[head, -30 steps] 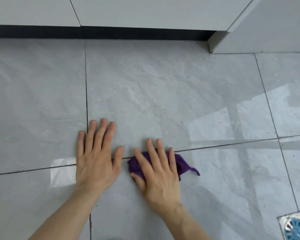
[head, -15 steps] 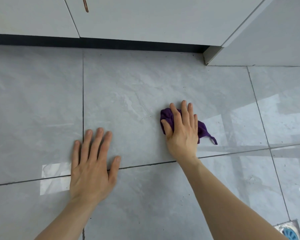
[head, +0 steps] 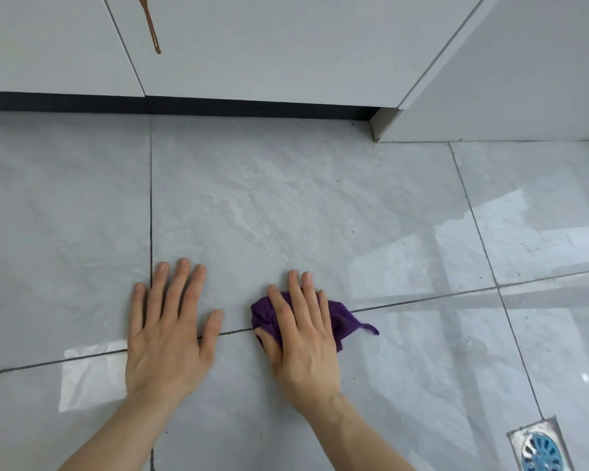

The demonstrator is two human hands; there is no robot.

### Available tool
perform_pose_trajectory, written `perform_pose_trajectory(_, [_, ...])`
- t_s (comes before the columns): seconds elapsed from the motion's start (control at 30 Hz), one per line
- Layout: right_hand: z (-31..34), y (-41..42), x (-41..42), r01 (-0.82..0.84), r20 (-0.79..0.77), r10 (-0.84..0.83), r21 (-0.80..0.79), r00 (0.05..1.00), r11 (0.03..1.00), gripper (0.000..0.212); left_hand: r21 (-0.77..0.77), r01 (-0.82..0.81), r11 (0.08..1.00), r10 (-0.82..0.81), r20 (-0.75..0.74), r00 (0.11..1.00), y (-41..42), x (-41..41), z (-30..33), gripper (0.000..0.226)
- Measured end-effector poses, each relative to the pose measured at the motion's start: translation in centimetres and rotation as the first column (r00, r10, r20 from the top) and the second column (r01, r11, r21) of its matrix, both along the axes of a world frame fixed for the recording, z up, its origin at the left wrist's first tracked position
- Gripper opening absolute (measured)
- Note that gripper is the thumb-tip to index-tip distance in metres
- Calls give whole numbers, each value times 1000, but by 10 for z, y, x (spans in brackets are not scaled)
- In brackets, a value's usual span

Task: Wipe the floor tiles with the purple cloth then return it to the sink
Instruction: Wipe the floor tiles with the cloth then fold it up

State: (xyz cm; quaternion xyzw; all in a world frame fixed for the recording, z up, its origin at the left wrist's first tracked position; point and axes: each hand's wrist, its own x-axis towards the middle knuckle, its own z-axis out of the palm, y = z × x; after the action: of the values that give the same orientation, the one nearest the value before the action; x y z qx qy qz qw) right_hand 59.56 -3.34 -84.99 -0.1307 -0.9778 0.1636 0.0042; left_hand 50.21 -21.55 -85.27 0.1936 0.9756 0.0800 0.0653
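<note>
The purple cloth (head: pixel 341 317) is lying bunched across a grout line (head: pixel 422 300) of the floor tiles (head: pixel 286 205), its long axis running 9 to 3 o'clock. The right hand (head: pixel 303 341) is pressing it flat-fingered, hiding most of it — the left hand (head: pixel 170 331), at its 9 o'clock, is resting spread on tile, holding nothing. No sink is showing.

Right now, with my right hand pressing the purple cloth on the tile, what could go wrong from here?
One: the purple cloth is bunched small under your right hand, and your fingers reach past it onto bare tile, so strokes may miss the dark specks nearby.
Two: the floor tiles look glossy, perhaps wet, toward the right; your left hand, lying flat, could slip if you lean on it.
</note>
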Motion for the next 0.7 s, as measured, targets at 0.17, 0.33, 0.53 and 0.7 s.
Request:
perform_pose_trajectory(0.17, [5, -8, 23, -49, 9, 49, -13, 999, 999, 59, 10, 3, 1000, -3, -14, 1000, -1, 0, -1, 72])
perform_pose_trajectory(0.33, [5, -11, 57, -90, -17, 91, 29, 996, 995, 59, 5, 3, 1000, -3, -25, 1000, 0, 1, -1, 72])
perform_pose_trajectory(0.53, [8, 17, 60, 88, -52, -92, -76, 994, 993, 52, 12, 5, 1000, -5, -39, 999, -1, 1, -1, 72])
perform_pose_trajectory(0.7, [15, 74, 19, 433, -146, -498, -327, 855, 840, 29, 10, 7, 1000, -6, -32, 999, 1, 1, 0, 73])
